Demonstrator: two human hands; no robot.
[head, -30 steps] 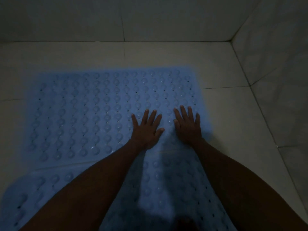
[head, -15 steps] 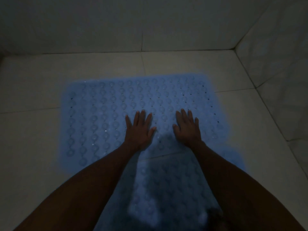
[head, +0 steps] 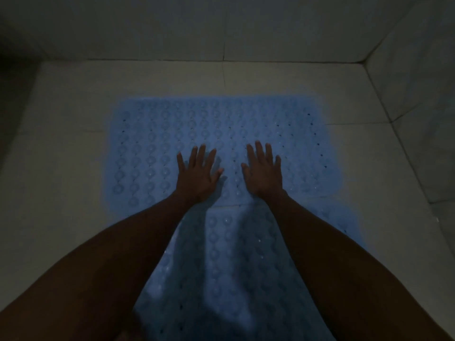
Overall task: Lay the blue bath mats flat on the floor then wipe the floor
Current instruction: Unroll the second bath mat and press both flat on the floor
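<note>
Two blue bath mats with round bumps and small holes lie on the pale tiled floor [head: 61, 193] in dim light. The far mat [head: 152, 143] lies flat across the middle of the view. The near mat [head: 221, 267] runs toward me between my forearms, and its far edge meets the far mat just below my wrists. My left hand [head: 198, 172] and my right hand [head: 264, 171] press palm down on the far mat's near part, fingers spread and straight. Neither hand holds anything.
A tiled wall [head: 221, 28] runs along the back and another wall [head: 423, 107] closes the right side, meeting in the far right corner. Bare floor tiles lie left of the mats and behind them.
The mats now sit further right and lower in the view than a second ago. My hands have moved apart a little and still press flat on the far mat.
</note>
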